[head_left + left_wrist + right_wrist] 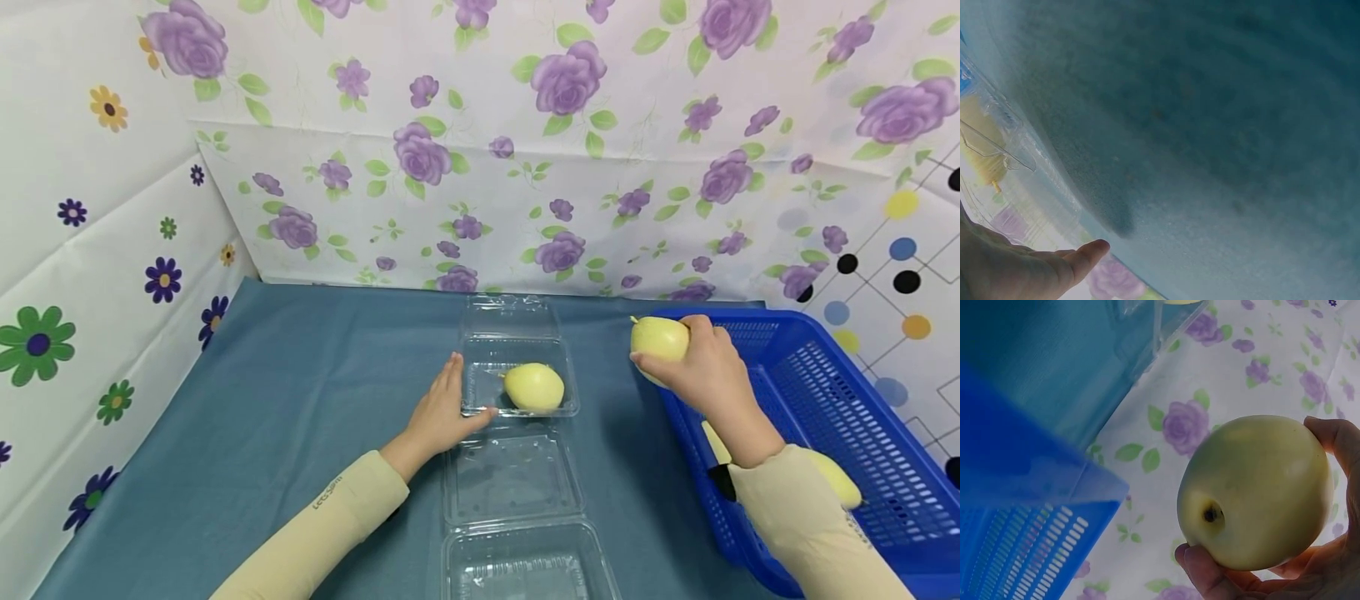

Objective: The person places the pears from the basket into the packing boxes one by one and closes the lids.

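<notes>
A yellow-green pear (658, 343) is gripped by my right hand (708, 371), held up beside the left rim of the blue basket. In the right wrist view the pear (1257, 494) shows its dark blossom end, with thumb and fingers round it. My left hand (441, 408) rests with extended fingers along the left side of a clear plastic clamshell box (480, 392). Inside that box lies another pear (534, 387), its stem pointing left. In the left wrist view the fingers (1079, 262) reach along the box's side.
A second clear clamshell box (517, 533) lies open nearer the body, its lid (513, 475) flat toward the first box. The blue basket (862, 400) at the right holds more pears (832, 477), partly behind the right forearm. Flowered sheeting (420, 217) rises behind the blue-covered table (337, 350).
</notes>
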The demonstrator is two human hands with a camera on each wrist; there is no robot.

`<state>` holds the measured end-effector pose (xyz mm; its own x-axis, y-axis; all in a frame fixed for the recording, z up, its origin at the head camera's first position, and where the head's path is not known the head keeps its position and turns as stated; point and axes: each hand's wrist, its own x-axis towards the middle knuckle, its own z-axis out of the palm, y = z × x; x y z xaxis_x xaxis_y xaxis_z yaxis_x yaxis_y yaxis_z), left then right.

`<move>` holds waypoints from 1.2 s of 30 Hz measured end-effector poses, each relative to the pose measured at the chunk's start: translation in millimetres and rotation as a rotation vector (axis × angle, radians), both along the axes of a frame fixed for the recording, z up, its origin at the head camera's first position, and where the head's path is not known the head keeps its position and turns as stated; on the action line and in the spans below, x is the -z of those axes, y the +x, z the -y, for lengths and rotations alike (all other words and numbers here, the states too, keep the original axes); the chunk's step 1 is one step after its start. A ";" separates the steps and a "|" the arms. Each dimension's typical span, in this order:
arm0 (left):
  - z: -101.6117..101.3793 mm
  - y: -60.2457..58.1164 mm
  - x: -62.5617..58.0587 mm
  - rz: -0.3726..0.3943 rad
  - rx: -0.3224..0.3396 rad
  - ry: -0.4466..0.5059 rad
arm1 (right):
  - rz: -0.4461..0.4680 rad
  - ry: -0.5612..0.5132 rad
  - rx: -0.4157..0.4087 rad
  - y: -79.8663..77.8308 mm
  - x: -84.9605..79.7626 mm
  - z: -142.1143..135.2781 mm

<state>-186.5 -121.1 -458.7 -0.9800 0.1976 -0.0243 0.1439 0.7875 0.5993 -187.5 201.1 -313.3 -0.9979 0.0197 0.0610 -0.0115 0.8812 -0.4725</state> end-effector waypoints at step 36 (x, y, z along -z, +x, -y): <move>-0.4 -0.7 2.0 -0.004 0.001 -0.003 | 0.045 -0.019 -0.118 3.5 10.3 57.0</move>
